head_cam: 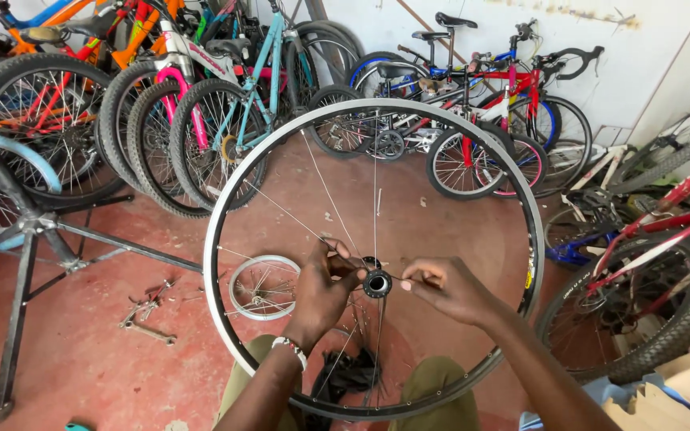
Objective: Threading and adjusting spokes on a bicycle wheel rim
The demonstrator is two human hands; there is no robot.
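While the light, partly spoked wheel rim (225, 199) stands upright between the knees, the left hand (323, 289) grips the hub (377, 283) and the right hand (445, 286) fingers pinch 1 thin, springy spoke (397, 280) at its hub end.

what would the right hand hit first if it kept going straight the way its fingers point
Most likely the hub. The right hand points left, its pinched fingertips just beside the hub at the middle of the bare rim. The left hand lies just beyond, though depth is uncertain.
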